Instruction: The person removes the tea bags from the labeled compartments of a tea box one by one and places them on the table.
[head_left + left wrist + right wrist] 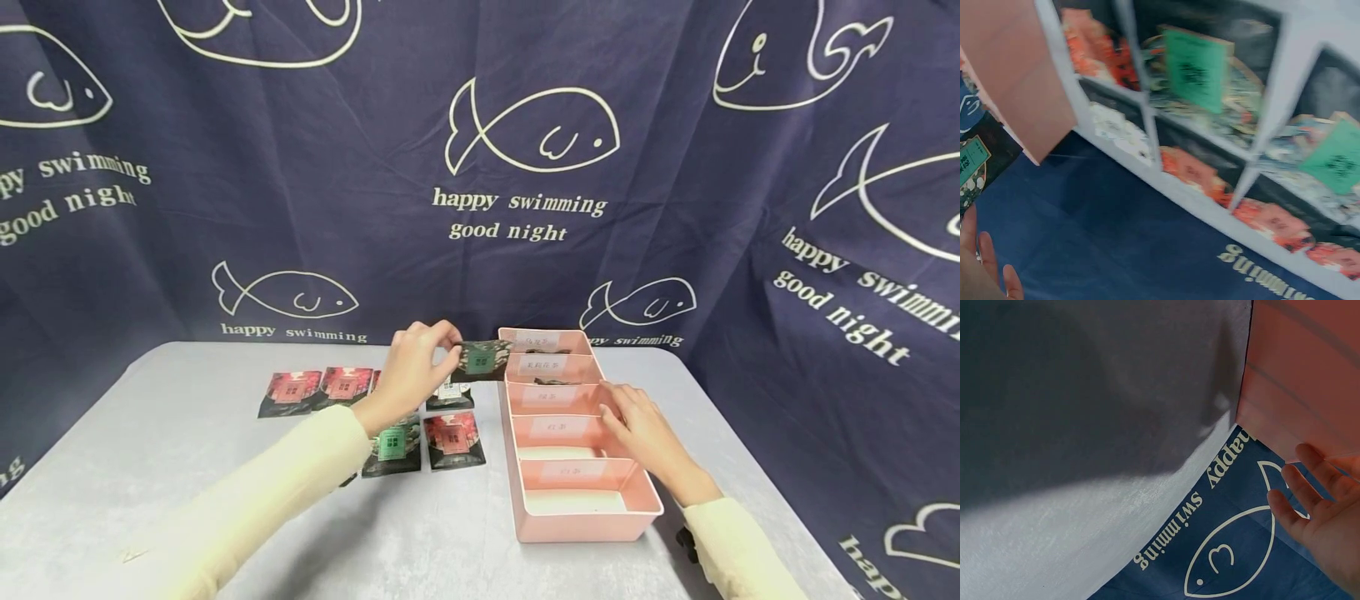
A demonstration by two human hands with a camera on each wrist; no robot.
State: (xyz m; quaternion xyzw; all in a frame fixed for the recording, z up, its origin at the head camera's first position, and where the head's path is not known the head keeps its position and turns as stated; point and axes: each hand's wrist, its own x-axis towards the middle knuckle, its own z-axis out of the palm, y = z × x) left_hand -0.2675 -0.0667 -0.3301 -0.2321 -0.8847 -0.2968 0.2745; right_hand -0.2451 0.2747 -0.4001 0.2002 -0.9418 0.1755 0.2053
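My left hand point(408, 367) pinches a dark tea sachet with a green label point(482, 360) between thumb and fingers. The sachet is at the left rim of a pink divided box point(588, 527), near its back compartments. In the left wrist view the same sachet point(975, 164) shows beside the box wall point(1019, 81). My right hand point(645, 429) rests on the box's right rim, thumb over the inner side. Its fingers point(1300, 481) lie loosely extended along the outer wall in the right wrist view. Dark sachets show in the two rearmost compartments.
Left of the box lie several tea sachets, among them a red-labelled one point(455, 440), a green-labelled one point(392, 446) and a white-labelled one point(450, 393). Paper labels mark the compartments. A dark blue fish-print curtain point(360, 208) hangs behind the grey table point(442, 542).
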